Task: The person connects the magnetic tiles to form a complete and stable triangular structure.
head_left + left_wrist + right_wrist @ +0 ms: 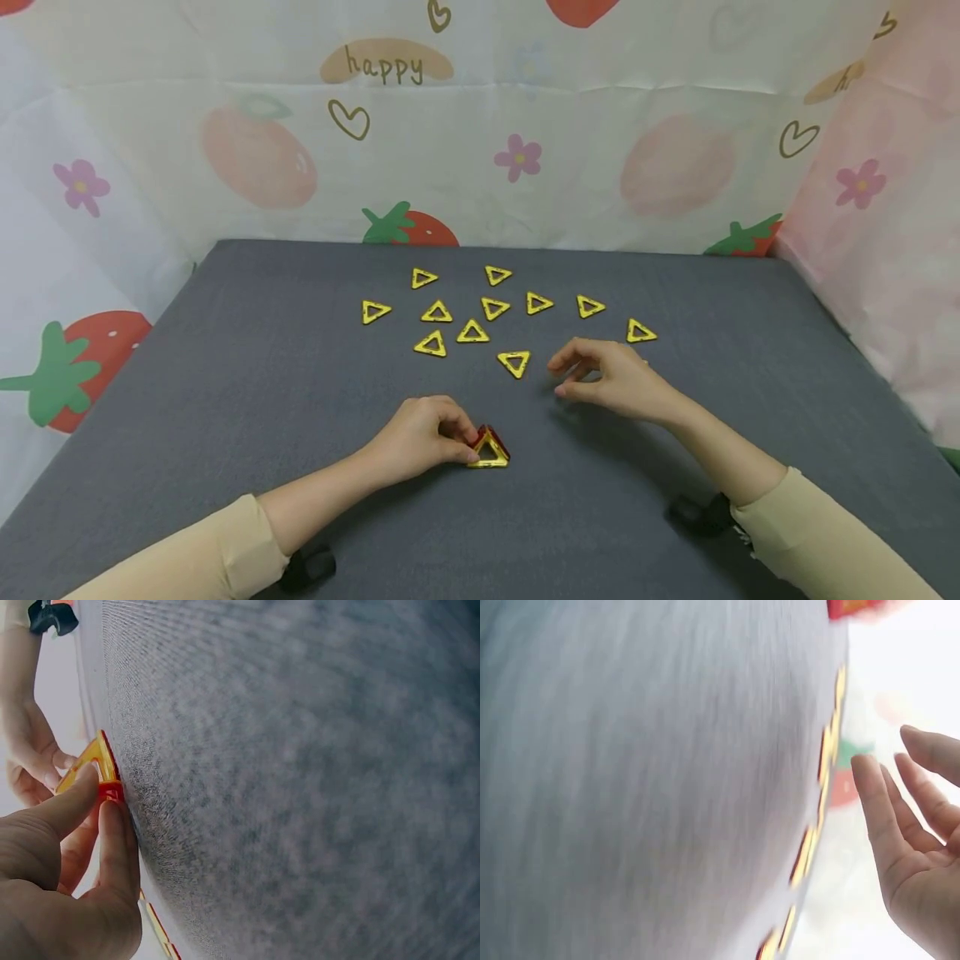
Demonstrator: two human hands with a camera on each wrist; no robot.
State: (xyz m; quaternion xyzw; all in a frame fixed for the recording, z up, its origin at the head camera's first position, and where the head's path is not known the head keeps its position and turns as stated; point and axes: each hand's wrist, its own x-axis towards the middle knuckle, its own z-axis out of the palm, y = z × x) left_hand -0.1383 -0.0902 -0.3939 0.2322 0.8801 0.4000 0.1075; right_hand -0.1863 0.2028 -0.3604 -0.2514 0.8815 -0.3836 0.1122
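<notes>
Thumb and fingers of my left hand (420, 440) pinch a small pyramid-like build of triangle tiles (500, 461), yellow in front with red edges, standing on the grey cloth. In the left wrist view, the thumb lies on the yellow face of the build (109, 766) and fingers press its red lower edge. My right hand (617, 382) hovers above the cloth with relaxed, slightly bent fingers and nothing between them. Closest to its fingertips lies a single yellow triangle tile (502, 359) with an open middle. The right wrist view also has this hand (919, 877) holding nothing.
Several more yellow triangle tiles (459, 337) lie flat and apart across the far middle of the grey table (262, 358). One tile (632, 332) lies just beyond the right hand. A printed curtain (450, 167) hangs behind the table and along its sides.
</notes>
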